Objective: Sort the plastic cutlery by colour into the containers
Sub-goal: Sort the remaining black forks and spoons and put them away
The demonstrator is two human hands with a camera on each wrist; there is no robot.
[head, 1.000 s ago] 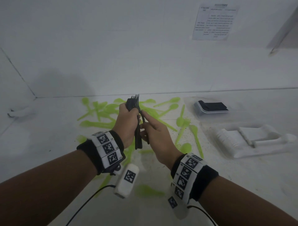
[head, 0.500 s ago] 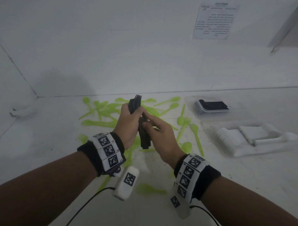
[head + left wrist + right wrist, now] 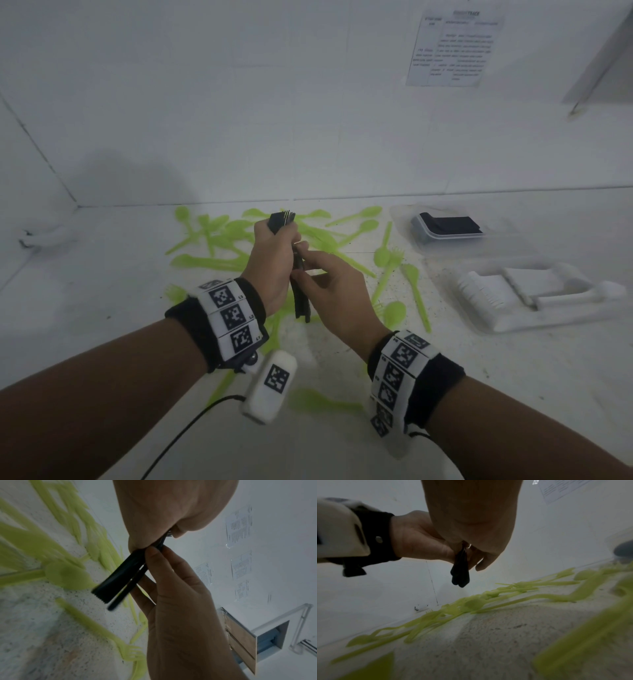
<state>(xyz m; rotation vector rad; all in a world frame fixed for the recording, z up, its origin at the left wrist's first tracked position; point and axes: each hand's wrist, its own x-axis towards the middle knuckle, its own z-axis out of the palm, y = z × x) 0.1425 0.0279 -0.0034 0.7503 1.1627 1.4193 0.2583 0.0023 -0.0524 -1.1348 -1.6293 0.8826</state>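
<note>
Head view: the left hand (image 3: 274, 260) grasps an upright bundle of black plastic forks (image 3: 301, 301) above the white table (image 3: 102, 281), and the right hand (image 3: 337, 294) pinches its handles. Scattered lime-green plastic cutlery (image 3: 387, 255) lies below and around them. To the right sit a clear container of black cutlery (image 3: 445, 228) and a clear tray of white cutlery (image 3: 534, 301).

Left wrist view: right-hand fingers (image 3: 164, 561) pinch the handles.

Right wrist view: the handle ends hang over green pieces.

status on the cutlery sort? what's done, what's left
Done: white cutlery sits in its tray; black pieces lie in the clear container. In hand: left hand grips a bundle of black forks, right hand pinching it. Left: green cutlery, all scattered on the table.
</note>
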